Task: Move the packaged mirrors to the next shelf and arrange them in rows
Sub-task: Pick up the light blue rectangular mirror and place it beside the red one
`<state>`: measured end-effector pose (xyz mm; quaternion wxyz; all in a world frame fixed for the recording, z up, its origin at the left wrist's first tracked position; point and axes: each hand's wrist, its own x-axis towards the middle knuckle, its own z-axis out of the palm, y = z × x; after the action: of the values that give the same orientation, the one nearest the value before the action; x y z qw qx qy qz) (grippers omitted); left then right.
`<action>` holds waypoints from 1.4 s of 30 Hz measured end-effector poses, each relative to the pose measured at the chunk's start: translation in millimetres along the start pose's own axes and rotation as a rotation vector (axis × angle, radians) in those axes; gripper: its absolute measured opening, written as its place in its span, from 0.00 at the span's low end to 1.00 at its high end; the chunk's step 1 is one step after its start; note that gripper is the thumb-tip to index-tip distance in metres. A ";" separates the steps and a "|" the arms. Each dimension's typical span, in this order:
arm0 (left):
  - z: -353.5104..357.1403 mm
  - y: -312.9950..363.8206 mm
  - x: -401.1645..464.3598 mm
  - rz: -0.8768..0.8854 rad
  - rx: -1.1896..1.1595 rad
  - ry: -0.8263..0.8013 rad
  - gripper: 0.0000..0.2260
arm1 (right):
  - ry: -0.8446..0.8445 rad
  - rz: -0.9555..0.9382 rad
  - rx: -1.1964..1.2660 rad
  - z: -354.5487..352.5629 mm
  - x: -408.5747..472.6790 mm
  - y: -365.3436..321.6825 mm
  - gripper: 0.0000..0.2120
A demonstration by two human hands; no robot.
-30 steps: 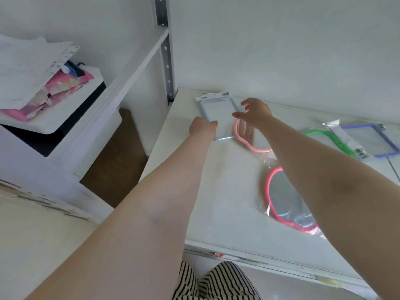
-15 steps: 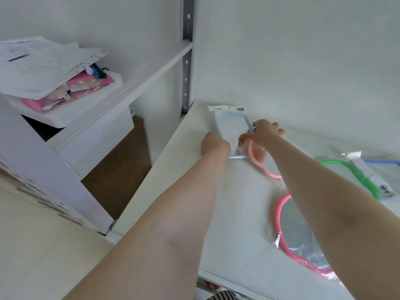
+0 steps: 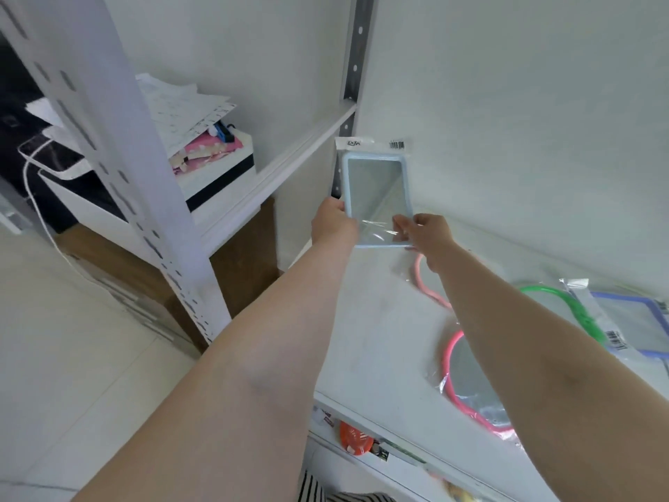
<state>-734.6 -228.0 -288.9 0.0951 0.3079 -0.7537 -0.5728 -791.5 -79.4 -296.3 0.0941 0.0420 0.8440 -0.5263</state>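
Held item: light-blue-framed rectangular mirror (image 3: 376,197) in clear packaging with a white header card and barcode at its far end; raised clear of the shelf surface, its near end toward the person, its far end toward the grey upright post (image 3: 353,59).
Left hand (image 3: 331,221): grips the mirror's near-left edge; fingers curled round the frame, fingertips hidden behind it.
Right hand (image 3: 427,235): pinches the mirror's near-right corner, thumb and fingers closed on frame and wrapping; the film is creased between the two hands.
Grip state: both hands closed on the same mirror, one at each near corner.
Below the grip: white shelf (image 3: 383,335); the mirror does not touch it.
Just below and right of the right hand: pale pink-framed mirror (image 3: 425,284) lying on the shelf, largely covered by the right forearm.
Nearer the person, right of the grip: bright pink round-framed mirror (image 3: 467,378) in wrapping, flat on the shelf, partly under the right forearm.
Far right of the grip: green-framed mirror (image 3: 564,302) and purple-framed mirror (image 3: 630,327), both packaged, lying side by side and overlapping.
Left of the grip: adjoining shelf bay with a white rail; beyond it a white box (image 3: 213,172) carrying loose papers (image 3: 177,106) and pink items.
Beneath the shelf's front edge: an orange object (image 3: 354,438), detail unclear.
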 end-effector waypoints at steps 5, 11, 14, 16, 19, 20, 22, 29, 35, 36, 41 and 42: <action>-8.5 10.4 -33.3 -0.092 -0.117 -0.042 0.08 | -0.049 0.120 0.093 -30.6 -38.4 0.3 0.09; -9.7 -1.0 -70.4 -0.180 -0.194 -0.154 0.12 | 0.015 0.246 0.319 -58.9 -101.0 9.3 0.08; -19.3 -9.3 -101.8 -0.201 -0.229 -0.261 0.17 | 0.111 0.275 0.438 -62.5 -137.5 20.8 0.09; -27.6 -14.0 -126.7 -0.232 -0.237 -0.355 0.16 | 0.162 0.319 0.448 -65.7 -163.5 33.9 0.09; -40.6 -20.5 -168.0 -0.276 -0.274 -0.501 0.17 | 0.231 0.385 0.492 -73.4 -210.6 53.6 0.08; -44.9 -23.5 -182.7 -0.298 -0.274 -0.546 0.17 | 0.249 0.399 0.521 -75.8 -228.6 59.5 0.08; -50.2 -29.5 -210.6 -0.329 -0.266 -0.614 0.18 | 0.276 0.420 0.564 -81.6 -267.1 68.0 0.09; -29.1 -47.7 -294.9 -0.292 -0.198 -0.721 0.21 | 0.348 0.434 0.567 -130.0 -375.0 113.4 0.13; 22.3 -57.4 -371.1 -0.227 -0.112 -0.865 0.08 | 0.510 0.473 0.499 -184.3 -441.5 162.8 0.08; 31.8 -58.7 -382.0 -0.220 -0.090 -0.882 0.08 | 0.536 0.476 0.509 -193.1 -450.1 171.0 0.09; 92.3 -70.9 -464.8 -0.213 -0.039 -0.969 0.08 | 0.671 0.500 0.583 -257.8 -501.8 230.6 0.13; 105.2 -73.0 -484.1 -0.212 -0.032 -0.980 0.07 | 0.695 0.506 0.579 -274.1 -512.4 244.6 0.14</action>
<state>-377.4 122.9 -289.2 -0.3242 0.0762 -0.6656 -0.6679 -279.9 289.0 -290.2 -0.0831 0.4414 0.6088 -0.6540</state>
